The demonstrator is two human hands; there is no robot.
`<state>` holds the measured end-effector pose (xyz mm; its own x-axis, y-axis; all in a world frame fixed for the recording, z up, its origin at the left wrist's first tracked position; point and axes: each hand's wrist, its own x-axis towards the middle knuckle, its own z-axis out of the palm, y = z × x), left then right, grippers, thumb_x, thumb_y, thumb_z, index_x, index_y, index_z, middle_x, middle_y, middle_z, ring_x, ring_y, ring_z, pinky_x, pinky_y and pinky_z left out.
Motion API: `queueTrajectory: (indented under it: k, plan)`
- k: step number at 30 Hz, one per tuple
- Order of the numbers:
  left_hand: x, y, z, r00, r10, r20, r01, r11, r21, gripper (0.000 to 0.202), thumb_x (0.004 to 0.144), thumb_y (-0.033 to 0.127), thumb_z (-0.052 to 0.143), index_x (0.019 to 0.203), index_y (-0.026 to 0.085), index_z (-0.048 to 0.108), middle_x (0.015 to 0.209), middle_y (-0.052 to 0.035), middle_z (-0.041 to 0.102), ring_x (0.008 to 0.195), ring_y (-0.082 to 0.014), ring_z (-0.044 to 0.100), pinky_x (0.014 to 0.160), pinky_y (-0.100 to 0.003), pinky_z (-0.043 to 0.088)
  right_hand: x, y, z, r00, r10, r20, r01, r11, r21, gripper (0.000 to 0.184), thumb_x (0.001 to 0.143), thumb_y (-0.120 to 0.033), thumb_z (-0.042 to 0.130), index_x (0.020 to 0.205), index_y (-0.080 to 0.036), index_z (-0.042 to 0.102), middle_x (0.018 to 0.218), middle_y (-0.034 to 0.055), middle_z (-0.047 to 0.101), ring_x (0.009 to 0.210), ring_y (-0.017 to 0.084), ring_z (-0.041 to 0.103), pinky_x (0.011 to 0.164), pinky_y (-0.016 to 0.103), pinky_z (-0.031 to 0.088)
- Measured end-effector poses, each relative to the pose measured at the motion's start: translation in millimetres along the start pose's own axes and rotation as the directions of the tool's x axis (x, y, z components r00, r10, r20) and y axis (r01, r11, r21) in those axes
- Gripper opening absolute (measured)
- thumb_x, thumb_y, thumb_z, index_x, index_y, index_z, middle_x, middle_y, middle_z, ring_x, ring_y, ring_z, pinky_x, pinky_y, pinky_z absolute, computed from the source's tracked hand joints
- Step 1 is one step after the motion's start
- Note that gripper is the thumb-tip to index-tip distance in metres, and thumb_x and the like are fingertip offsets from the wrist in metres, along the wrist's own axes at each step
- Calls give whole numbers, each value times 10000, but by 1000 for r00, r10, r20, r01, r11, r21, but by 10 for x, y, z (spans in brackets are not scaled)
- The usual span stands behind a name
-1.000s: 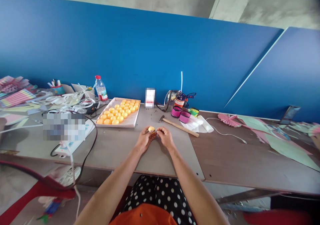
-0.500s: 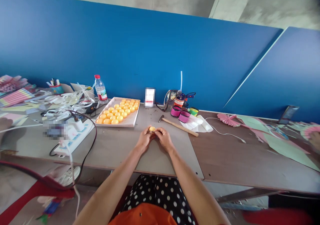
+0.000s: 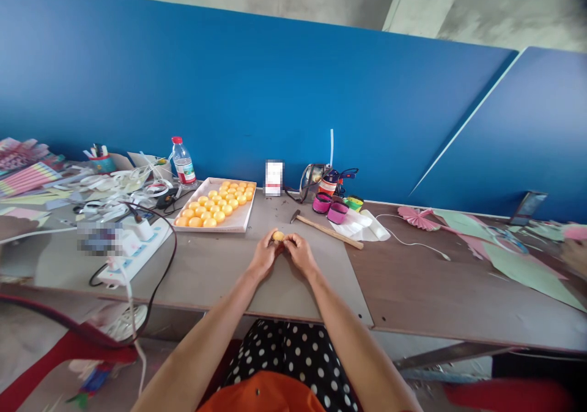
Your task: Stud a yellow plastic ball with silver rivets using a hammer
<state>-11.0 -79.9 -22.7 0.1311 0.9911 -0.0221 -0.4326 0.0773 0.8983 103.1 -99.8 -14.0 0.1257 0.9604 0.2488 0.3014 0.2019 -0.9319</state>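
In the middle of the table, both my hands meet around a small yellow ball (image 3: 278, 236). My left hand (image 3: 265, 255) grips it from the left, fingers curled behind it. The closed fingers of my right hand (image 3: 299, 254) press at its right side; whether they also pinch something small is hidden. The ball's surface looks uneven and paler than the shiny orange balls (image 3: 210, 206), which resemble table tennis balls. Those sit in rows in a shallow white box (image 3: 237, 221) beyond my left hand. A hammer (image 3: 328, 229) with a wooden handle lies beyond my right hand.
At the left are a white power strip (image 3: 132, 259), tangled cables and a plastic bottle (image 3: 184, 164). A blurred upright screen (image 3: 274, 178) stands by the blue partition (image 3: 275, 82). Magenta rolls (image 3: 338, 211), a white cable and paper (image 3: 527, 271) lie to the right.
The ball has turned slightly in my fingers and shows a more textured side. My hands stay in nearly the same place. At the far right edge, another person's hand has shifted.
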Motion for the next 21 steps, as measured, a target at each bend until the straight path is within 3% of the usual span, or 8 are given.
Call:
queueTrajectory:
  k: [9, 13, 16, 21]
  plan:
    - [-7, 13, -54, 991, 126, 45, -134, 951, 277, 325, 686, 188, 624, 1012, 192, 627, 930, -59, 647, 807, -188, 593, 776, -314, 478, -18, 8, -13, 998, 45, -41, -46, 999, -13, 84, 698, -258, 460, 704, -195, 516, 618, -35, 547, 582, 120, 493, 591, 238, 395]
    - [-41, 29, -31, 980, 179, 92, -201, 864, 462, 341, 722, 169, 570, 1063, 182, 594, 1001, -67, 638, 891, -191, 581, 861, -332, 432, -19, -4, -32, 993, 83, -84, -81, 996, 28, 80, 706, -276, 473, 676, -203, 463, 544, -58, 494, 515, 109, 461, 537, 230, 376]
    - [-67, 36, -16, 961, 231, 153, -277, 771, 574, 352, 742, 138, 523, 1089, 164, 571, 1087, -82, 612, 986, -192, 550, 924, -340, 382, -16, 2, -47, 996, 81, -34, -79, 994, 71, 101, 714, -295, 486, 682, -204, 459, 526, -63, 493, 497, 106, 457, 512, 225, 365]
    - [-44, 30, -19, 974, 210, 91, -223, 786, 576, 356, 740, 143, 518, 1093, 161, 564, 1038, -83, 628, 929, -196, 571, 876, -339, 417, -23, 12, -44, 997, 83, 1, -82, 978, 192, 116, 711, -309, 518, 707, -203, 472, 546, -57, 524, 507, 110, 488, 520, 233, 394]
